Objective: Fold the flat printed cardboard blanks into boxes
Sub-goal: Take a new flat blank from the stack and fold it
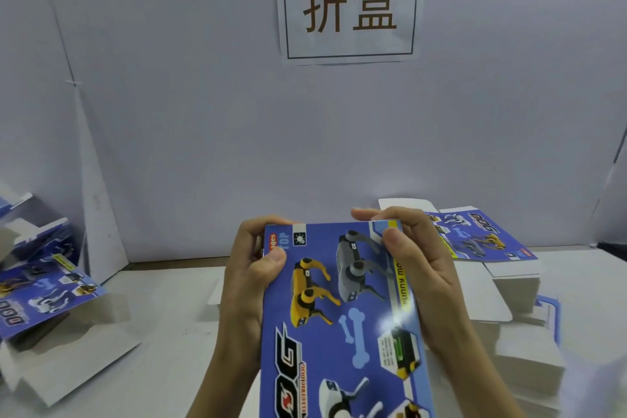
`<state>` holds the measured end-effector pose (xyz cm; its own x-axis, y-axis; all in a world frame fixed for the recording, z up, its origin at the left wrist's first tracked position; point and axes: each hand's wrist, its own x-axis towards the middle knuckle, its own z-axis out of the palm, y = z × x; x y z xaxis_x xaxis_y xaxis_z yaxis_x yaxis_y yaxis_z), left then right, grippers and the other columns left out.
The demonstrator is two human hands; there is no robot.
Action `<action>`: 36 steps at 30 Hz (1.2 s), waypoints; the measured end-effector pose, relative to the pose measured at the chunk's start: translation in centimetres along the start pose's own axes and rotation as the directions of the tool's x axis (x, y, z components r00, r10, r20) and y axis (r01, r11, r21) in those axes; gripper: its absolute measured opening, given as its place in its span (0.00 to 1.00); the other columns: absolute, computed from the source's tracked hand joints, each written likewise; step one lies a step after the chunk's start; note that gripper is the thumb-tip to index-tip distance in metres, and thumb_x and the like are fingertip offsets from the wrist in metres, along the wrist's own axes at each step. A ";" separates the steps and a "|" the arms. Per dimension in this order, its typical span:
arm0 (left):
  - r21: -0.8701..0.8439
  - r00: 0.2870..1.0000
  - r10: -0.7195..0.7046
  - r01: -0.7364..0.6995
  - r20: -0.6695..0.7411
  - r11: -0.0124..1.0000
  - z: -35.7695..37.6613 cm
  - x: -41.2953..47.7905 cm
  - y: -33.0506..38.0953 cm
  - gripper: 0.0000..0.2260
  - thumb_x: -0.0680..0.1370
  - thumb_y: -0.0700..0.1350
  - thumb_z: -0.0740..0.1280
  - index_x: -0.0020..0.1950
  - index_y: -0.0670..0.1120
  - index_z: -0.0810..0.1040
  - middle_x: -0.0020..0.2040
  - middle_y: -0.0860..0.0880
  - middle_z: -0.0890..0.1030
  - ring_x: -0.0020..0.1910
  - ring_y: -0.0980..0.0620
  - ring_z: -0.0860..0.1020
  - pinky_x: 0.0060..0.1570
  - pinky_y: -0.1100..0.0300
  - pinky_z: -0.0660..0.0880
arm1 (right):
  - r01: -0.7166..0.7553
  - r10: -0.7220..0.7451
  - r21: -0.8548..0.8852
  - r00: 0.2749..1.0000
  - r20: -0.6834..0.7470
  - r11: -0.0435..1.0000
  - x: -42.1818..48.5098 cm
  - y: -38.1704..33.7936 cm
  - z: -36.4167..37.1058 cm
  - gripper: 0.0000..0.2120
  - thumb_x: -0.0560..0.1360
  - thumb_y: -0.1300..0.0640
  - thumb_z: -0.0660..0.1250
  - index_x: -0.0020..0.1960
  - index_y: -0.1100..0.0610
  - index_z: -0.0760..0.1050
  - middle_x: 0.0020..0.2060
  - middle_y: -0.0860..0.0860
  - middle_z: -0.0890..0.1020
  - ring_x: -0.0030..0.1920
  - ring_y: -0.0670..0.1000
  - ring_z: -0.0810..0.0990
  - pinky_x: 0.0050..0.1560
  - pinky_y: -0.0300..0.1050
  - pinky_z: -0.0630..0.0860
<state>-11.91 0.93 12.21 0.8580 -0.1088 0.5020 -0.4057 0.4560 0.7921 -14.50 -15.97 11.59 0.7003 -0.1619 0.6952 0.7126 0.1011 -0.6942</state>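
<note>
Though glare-streaked, blue blank (robot-dog print)

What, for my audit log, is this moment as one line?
left hand: grips blank; right hand: grips blank; blank: flat, printed face up

Both my hands hold a blue printed blank up over the white table.

My left hand grips its upper left edge and my right hand the upper right corner, thumbs on the printed robot-dog face, fingers curled behind. A stack of flat blanks lies to my right, folded pieces to my left, and a paper sign hangs on the wall ahead.
</note>
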 end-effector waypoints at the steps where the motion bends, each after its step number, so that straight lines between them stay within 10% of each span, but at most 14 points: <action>1: -0.003 1.000 -0.004 0.004 -0.001 1.000 0.1 0.1 0.1 0.11 0.67 0.42 0.61 0.49 0.46 0.72 0.36 0.49 0.83 0.29 0.50 0.82 0.25 0.61 0.77 | 0.003 -0.003 0.013 1.000 -0.002 1.000 0.0 0.0 0.1 0.10 0.77 0.57 0.60 0.50 0.48 0.79 0.56 0.50 0.83 0.50 0.51 0.84 0.42 0.42 0.81; 9: 0.004 0.999 -0.027 0.027 -0.017 1.000 0.0 0.5 0.3 0.11 0.65 0.41 0.60 0.47 0.44 0.71 0.32 0.52 0.82 0.27 0.54 0.81 0.23 0.63 0.76 | -0.040 0.040 0.009 0.999 -0.007 0.999 -0.1 0.2 0.3 0.10 0.78 0.56 0.59 0.50 0.51 0.80 0.50 0.55 0.83 0.49 0.52 0.84 0.40 0.42 0.81; 13: 0.001 0.999 -0.020 0.020 -0.046 1.000 -0.2 0.8 0.6 0.13 0.64 0.37 0.67 0.47 0.45 0.73 0.32 0.51 0.82 0.27 0.54 0.81 0.24 0.64 0.76 | 0.006 -0.008 -0.069 1.000 -0.021 0.998 -0.1 0.4 0.7 0.11 0.77 0.52 0.61 0.56 0.52 0.77 0.55 0.40 0.81 0.55 0.41 0.80 0.47 0.30 0.75; 19: -0.207 0.834 -0.177 0.078 -0.523 0.975 -3.3 2.0 -0.7 0.05 0.80 0.45 0.61 0.54 0.47 0.74 0.47 0.43 0.80 0.38 0.47 0.79 0.38 0.55 0.75 | -0.415 0.444 -0.163 0.862 0.243 0.895 1.4 0.3 -0.4 0.35 0.65 0.28 0.66 0.63 0.50 0.70 0.64 0.53 0.77 0.54 0.42 0.80 0.47 0.30 0.75; 23: -0.146 0.782 -0.187 0.124 -0.595 0.981 -5.3 2.8 -1.5 0.05 0.80 0.46 0.60 0.48 0.47 0.73 0.41 0.45 0.77 0.31 0.51 0.77 0.30 0.62 0.74 | -0.352 0.456 -0.300 0.770 0.446 0.887 -0.1 -0.3 -1.7 0.19 0.76 0.49 0.65 0.67 0.41 0.72 0.59 0.46 0.82 0.56 0.45 0.81 0.53 0.39 0.77; 28: -0.044 0.793 -0.067 0.051 -0.605 0.998 -4.7 3.3 -2.2 0.07 0.79 0.52 0.62 0.49 0.49 0.69 0.50 0.50 0.72 0.49 0.55 0.72 0.47 0.59 0.69 | -0.331 0.341 -0.355 0.939 -0.035 0.874 0.5 1.2 -1.0 0.15 0.82 0.59 0.59 0.48 0.45 0.81 0.35 0.42 0.80 0.37 0.45 0.76 0.38 0.40 0.74; 31: 0.314 0.969 0.062 0.017 -0.240 0.949 -2.7 2.1 -1.9 0.18 0.66 0.62 0.64 0.49 0.52 0.73 0.45 0.62 0.79 0.46 0.67 0.76 0.43 0.73 0.69 | -0.324 0.216 -0.432 0.935 -0.281 0.842 0.6 2.4 -1.1 0.13 0.80 0.61 0.60 0.42 0.52 0.79 0.27 0.40 0.75 0.32 0.45 0.72 0.33 0.40 0.70; 36: 0.504 0.992 0.080 -0.021 -0.095 0.864 -1.3 1.2 -2.2 0.18 0.68 0.63 0.74 0.52 0.57 0.77 0.48 0.62 0.82 0.49 0.65 0.79 0.43 0.75 0.73 | -0.273 0.182 -0.338 0.943 -0.277 0.901 0.8 1.5 -1.7 0.06 0.78 0.61 0.65 0.46 0.53 0.80 0.29 0.40 0.79 0.28 0.39 0.72 0.28 0.30 0.68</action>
<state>-9.60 0.98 10.63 0.8489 0.0120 0.5283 -0.5273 -0.0486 0.8483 -12.89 -17.58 10.76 0.7786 -0.4065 0.4780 0.4365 -0.1963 -0.8780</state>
